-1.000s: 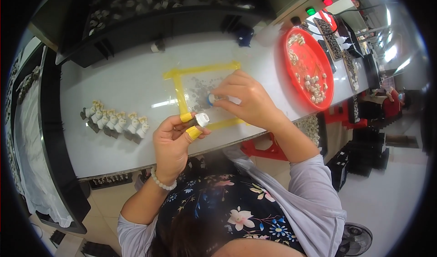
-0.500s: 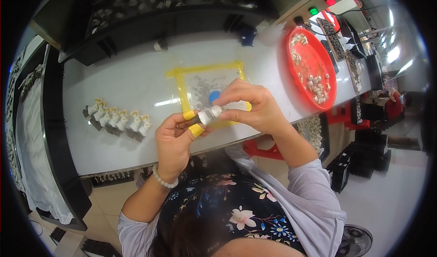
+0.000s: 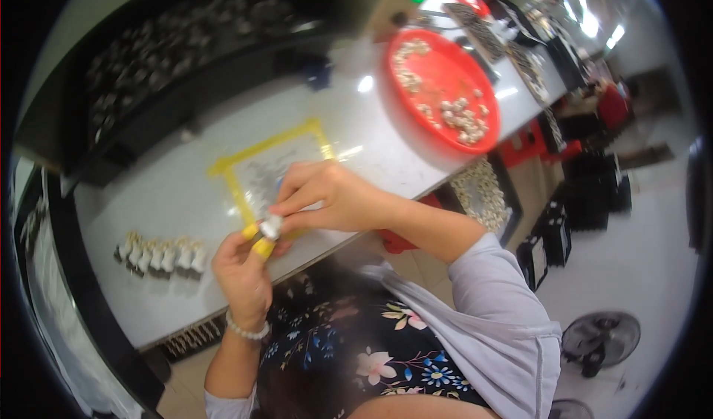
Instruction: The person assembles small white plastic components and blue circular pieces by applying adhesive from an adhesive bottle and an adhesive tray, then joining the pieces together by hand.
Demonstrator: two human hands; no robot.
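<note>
Between both hands is a small white piece with a dark base (image 3: 270, 227), blurred; its exact kind I cannot make out. My left hand (image 3: 243, 279), with yellow tape round thumb and a finger, grips the dark base. The fingertips of my right hand (image 3: 330, 194) pinch the white top from the other side. On the white table (image 3: 356, 129), just beyond them, a yellow tape outline (image 3: 271, 143) surrounds a patch of grey marks, partly hidden by my right hand. To the left stands a row of several similar white pieces (image 3: 167, 257) with dark bases and yellowish tops.
A round red tray (image 3: 438, 63) with small whitish pieces sits at the right. Below the table edge is a black tray of pale pieces (image 3: 479, 189). A dark shelf (image 3: 189, 85) stands at the back left, near a dark blue object (image 3: 318, 76). A fan (image 3: 600, 337) is lower right.
The whole view has swung, shifting the table and red tray leftward in the picture. Both hands still hold the white piece, and my right fingers have closed in nearer to my left.
</note>
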